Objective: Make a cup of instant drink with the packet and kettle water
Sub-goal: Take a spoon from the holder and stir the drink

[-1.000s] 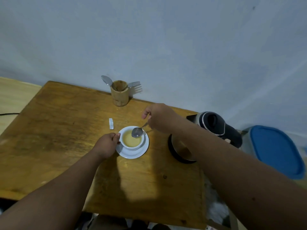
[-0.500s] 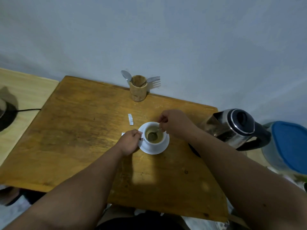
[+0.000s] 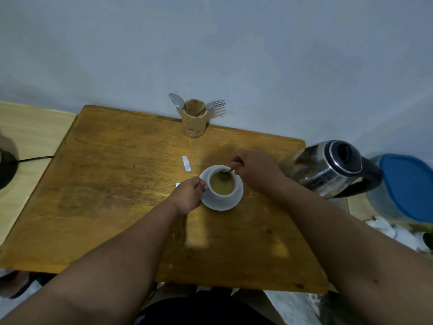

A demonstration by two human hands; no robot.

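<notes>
A white cup (image 3: 222, 194) full of light brown drink stands on a white saucer (image 3: 230, 204) in the middle of the wooden table (image 3: 112, 195). My left hand (image 3: 188, 194) grips the cup at its left side. My right hand (image 3: 254, 171) holds a spoon (image 3: 226, 172) whose bowl is down in the drink at the cup's far side. A steel kettle (image 3: 328, 170) with a black handle stands just right of my right hand at the table's edge. A torn white packet strip (image 3: 186, 163) lies left of the cup; another white scrap (image 3: 178, 184) peeks out beside my left hand.
A wooden holder (image 3: 194, 121) with a spoon and a fork stands at the table's far edge by the wall. A container with a blue lid (image 3: 407, 186) sits right of the kettle. A black object with a cord (image 3: 7, 165) lies off the table's left side.
The spoon went from above the cup's rim down into the drink and now sits at the cup's far side. The drink has turned browner. My left hand stayed on the cup.
</notes>
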